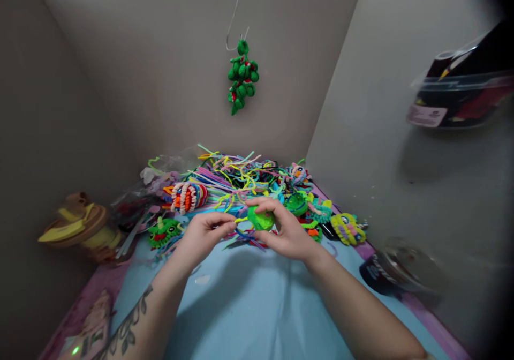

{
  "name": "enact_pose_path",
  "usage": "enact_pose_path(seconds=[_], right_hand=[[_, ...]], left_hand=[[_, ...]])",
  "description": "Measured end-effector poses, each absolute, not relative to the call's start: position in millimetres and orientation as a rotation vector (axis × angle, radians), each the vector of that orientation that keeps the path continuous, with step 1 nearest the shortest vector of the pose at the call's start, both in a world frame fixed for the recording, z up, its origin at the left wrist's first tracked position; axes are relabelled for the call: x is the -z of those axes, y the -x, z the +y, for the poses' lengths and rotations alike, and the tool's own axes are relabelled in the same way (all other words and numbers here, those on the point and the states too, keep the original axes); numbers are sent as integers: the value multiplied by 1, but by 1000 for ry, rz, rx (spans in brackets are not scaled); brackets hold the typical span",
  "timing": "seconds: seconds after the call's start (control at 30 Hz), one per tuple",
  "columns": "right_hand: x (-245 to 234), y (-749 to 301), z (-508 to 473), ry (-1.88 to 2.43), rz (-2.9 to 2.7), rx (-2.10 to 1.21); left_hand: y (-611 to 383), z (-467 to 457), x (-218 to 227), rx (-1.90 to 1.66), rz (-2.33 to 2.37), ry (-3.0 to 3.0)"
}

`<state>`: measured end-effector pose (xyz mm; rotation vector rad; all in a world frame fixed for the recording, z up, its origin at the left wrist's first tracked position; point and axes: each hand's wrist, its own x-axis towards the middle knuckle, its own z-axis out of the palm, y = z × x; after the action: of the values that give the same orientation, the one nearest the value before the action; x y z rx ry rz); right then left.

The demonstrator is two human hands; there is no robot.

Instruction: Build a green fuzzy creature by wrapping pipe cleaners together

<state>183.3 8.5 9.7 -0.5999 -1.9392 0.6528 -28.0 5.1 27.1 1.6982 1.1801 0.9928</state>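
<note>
My right hand (pixel 286 230) is closed around a bright green coiled pipe-cleaner piece (pixel 261 219), held just above the light blue table cover (pixel 249 301). My left hand (pixel 205 233) pinches the loose yellow-green end of that piece (pixel 240 220) between thumb and fingers. Both hands sit at the near edge of a big heap of coloured pipe cleaners (pixel 236 180).
Finished pipe-cleaner figures lie around the heap: a green one (pixel 163 231), a striped orange-and-white one (pixel 188 196), a yellow-pink one (pixel 347 228). A green figure (pixel 242 77) hangs from a hook on the back wall. A brown-yellow toy (pixel 80 222) stands left; a dark container (pixel 383 274) right. Grey partitions enclose the desk.
</note>
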Motion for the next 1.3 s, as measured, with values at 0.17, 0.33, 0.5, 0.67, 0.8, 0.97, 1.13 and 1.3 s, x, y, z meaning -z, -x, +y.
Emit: enact_pose_path(seconds=[0.17,0.33,0.5,0.67,0.8,0.97,1.13,1.3], right_hand=[[-10,-184,9,593,-1957,-645],[-10,-184,9,587,-1951,-640],[-11,-184,8,584,-1934,-662],[-12,-185,7,567,-1904,-691],[-12,-186,7,544,-1898,-686],[-11,-185,6,551,-1883,-701],[-10,-183,4,561,-1867,-719],[-11,-183,4,590,-1896,-653]], left_hand=[[26,6,-28,-1023,1190,-1741],[25,5,-26,-934,1179,-1651],[23,5,-21,-970,1057,-1523],[21,8,-9,-1026,867,-1386],[20,11,-1,-1118,846,-1312],[19,10,2,-1273,856,-1256],[17,9,2,-1383,803,-1184],[20,15,8,-1374,780,-1251]])
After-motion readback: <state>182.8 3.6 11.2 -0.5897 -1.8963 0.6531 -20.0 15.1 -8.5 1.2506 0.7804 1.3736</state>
